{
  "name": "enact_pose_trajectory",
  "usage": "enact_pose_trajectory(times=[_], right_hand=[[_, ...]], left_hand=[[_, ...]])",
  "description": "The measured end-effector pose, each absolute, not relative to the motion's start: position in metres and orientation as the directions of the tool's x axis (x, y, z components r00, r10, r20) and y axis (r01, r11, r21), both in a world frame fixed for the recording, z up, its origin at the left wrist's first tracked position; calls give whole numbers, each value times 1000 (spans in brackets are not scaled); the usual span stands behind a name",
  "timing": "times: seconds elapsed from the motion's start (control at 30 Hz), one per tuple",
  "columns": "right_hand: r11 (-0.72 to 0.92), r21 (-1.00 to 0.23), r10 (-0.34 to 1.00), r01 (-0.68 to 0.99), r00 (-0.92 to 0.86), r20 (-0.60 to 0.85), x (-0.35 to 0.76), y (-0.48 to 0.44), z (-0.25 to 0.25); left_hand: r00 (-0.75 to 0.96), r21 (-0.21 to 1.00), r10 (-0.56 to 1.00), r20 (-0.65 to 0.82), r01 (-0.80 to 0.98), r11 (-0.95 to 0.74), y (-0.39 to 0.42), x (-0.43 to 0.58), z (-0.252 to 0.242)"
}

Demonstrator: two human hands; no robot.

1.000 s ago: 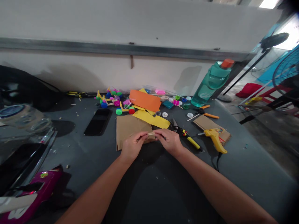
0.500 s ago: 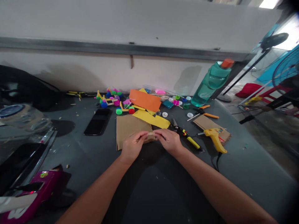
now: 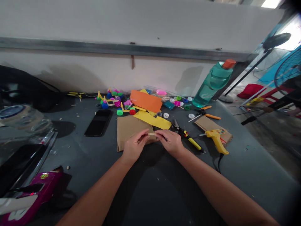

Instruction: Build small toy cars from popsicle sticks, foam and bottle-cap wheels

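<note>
Between my two hands is a short, thin, pale wooden stick (image 3: 151, 134), pinched at both ends. My left hand (image 3: 134, 145) grips its left end with thumb and fingers, and my right hand (image 3: 170, 142) grips the right end. Both hands hover over the near edge of a folded brown cardboard piece (image 3: 131, 125). Just beyond lie yellow paper strips (image 3: 162, 122) and an orange paper sheet (image 3: 146, 101). To the right of my right hand are cutters with yellow and black handles (image 3: 189, 138). The stick's ends are hidden by my fingers.
A yellow glue gun (image 3: 217, 140) rests on cardboard at right, near orange-handled pliers (image 3: 209, 113) and a teal bottle (image 3: 210, 84). Left are a phone (image 3: 98, 123), a clear jar (image 3: 25, 121) and a magenta device (image 3: 35, 194). Small colourful wheeled models (image 3: 113, 102) line the back.
The fingers of my left hand have shifted and lifted slightly on the stick, showing more of it. My right hand has hardly moved.
</note>
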State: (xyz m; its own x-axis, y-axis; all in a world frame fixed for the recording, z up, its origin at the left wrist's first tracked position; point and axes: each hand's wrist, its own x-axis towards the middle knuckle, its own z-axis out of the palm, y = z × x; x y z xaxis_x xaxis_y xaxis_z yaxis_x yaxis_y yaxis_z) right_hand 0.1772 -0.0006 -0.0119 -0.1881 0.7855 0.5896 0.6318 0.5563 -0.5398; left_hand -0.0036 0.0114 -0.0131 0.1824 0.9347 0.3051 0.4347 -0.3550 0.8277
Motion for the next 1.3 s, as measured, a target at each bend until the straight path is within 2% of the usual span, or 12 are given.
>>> enact_pose_trajectory(times=[0.23,0.37,0.43,0.53,0.63,0.73,0.83,1.07,1.17,1.3], right_hand=[[571,-535,773,623,-190,605,177,0,-11],[541,-587,790,602,-125,600,176,0,-9],[503,-652,821,567,-78,566,175,1,-9],[350,-849,922,395,15,387,171,2,-8],[121,-990,991,74,45,124,168,5,-6],[-16,-989,1000,-148,11,-18,167,7,-4],[-113,-963,993,-245,-9,-115,167,8,-3],[-190,-935,981,-299,-27,-191,168,8,-4],[-219,-923,976,-315,-78,-205,169,7,-3],[-302,-891,947,-339,-215,-239,171,5,-2]], left_hand=[[154,967,986,68,232,-103,12,1,-9],[129,995,991,-38,94,26,13,3,-10],[134,997,990,-52,69,44,13,3,-11],[151,996,987,-47,83,35,14,3,-12],[168,993,985,-38,120,18,14,2,-10],[176,984,984,-26,178,-6,14,2,-7],[194,982,981,-28,189,-9,15,1,-6],[295,982,945,-143,-74,172,18,1,-9],[320,986,940,-121,-69,150,18,0,-11],[351,999,935,-45,27,38,19,-3,-14]])
